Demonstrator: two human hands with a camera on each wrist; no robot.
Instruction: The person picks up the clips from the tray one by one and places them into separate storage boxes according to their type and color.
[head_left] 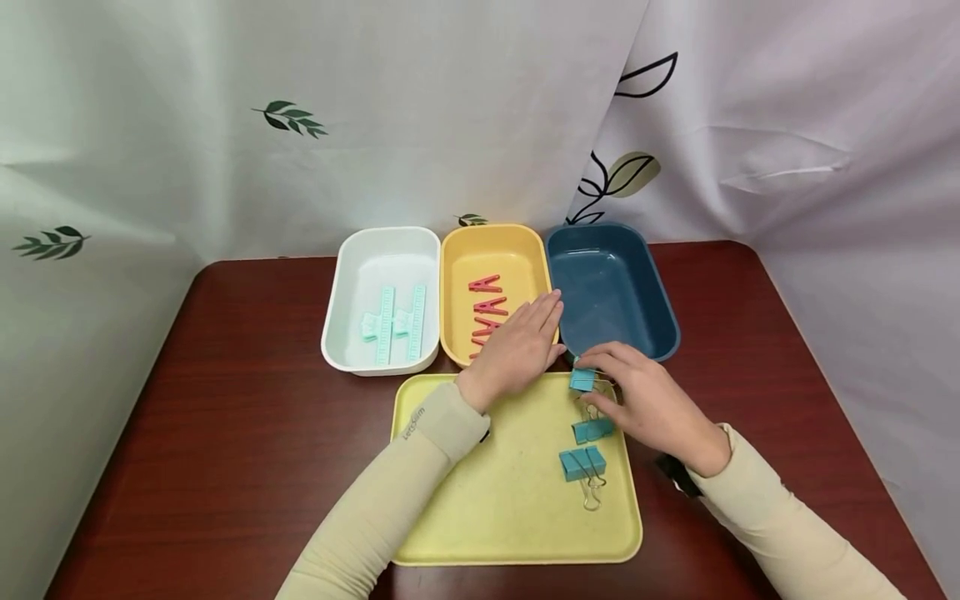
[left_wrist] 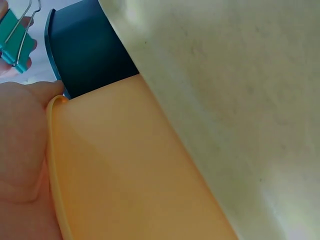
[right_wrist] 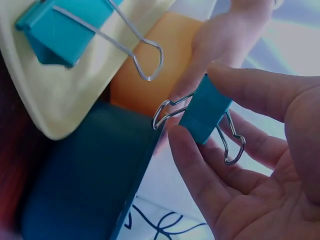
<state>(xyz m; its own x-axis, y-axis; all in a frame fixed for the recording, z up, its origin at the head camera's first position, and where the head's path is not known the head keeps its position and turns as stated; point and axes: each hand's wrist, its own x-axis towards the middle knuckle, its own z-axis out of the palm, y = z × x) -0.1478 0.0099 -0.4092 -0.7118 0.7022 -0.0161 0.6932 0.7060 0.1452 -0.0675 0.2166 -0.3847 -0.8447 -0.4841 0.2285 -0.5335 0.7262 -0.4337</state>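
My right hand [head_left: 651,402] pinches a teal binder clip [right_wrist: 206,109] between thumb and fingers, above the far right corner of the yellow tray [head_left: 495,508]. The clip's wire handles stick out on both sides in the right wrist view. Two more teal binder clips lie on the tray's right side, one [head_left: 592,431] beneath my right hand and one [head_left: 582,463] nearer the front. My left hand [head_left: 517,350] rests with straight fingers on the right rim of the orange-yellow bin [head_left: 491,242], beside the dark blue bin [head_left: 611,292]. Its palm partly hides the red clothespins [head_left: 491,307] inside.
To the left stands a white bin [head_left: 348,287] with two mint ruler-shaped clips [head_left: 386,325] in it. All three bins sit side by side behind the tray on a dark red-brown table [head_left: 225,433]. White curtains [head_left: 450,108] with leaf prints surround the table's back and sides.
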